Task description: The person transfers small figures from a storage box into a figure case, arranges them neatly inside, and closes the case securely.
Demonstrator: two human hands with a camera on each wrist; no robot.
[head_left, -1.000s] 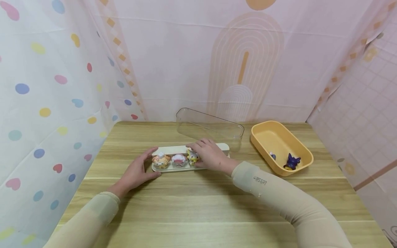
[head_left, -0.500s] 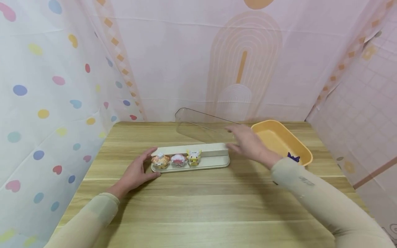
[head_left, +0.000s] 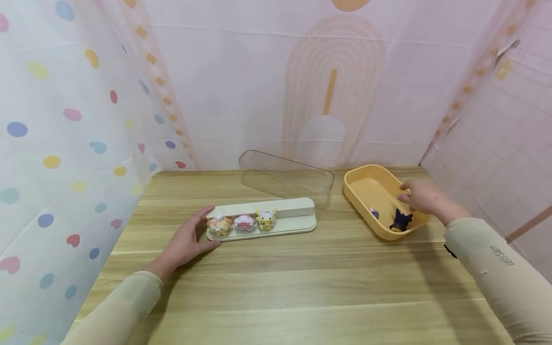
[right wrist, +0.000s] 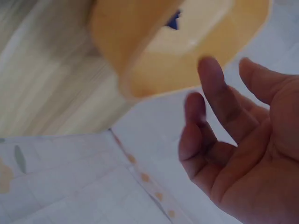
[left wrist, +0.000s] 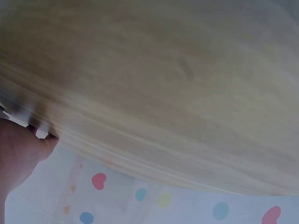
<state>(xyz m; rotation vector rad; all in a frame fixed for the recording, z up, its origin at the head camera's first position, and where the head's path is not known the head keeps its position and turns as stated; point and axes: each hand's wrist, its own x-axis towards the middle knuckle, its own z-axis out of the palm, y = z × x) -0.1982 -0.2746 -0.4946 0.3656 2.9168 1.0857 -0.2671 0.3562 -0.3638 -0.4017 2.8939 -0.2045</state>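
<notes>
A white stepped display base [head_left: 297, 223] lies on the table with three small toy figures on its lower step. From left to right stand an orange-and-white figure [head_left: 219, 225], a pink-and-white figure [head_left: 244, 223] and a yellow-and-white figure [head_left: 266, 220]. My left hand [head_left: 185, 242] holds the base's left end between thumb and fingers. Over the right rim of the yellow bin [head_left: 375, 187] hovers my right hand [head_left: 424, 196], its fingers loosely bent and holding nothing. Inside the bin lie a dark purple eared figure [head_left: 401, 220] and a small grey-purple figure [head_left: 374, 213].
Behind the base stands a clear plastic cover [head_left: 286, 175] with a dark rim. The wooden table [head_left: 258, 287] ends at patterned cloths [head_left: 241, 86] at the back and sides.
My right hand has let go of the yellow-and-white figure and moved right to the yellow bin. The figure stands on the base. My left hand stays at the base's left end.
</notes>
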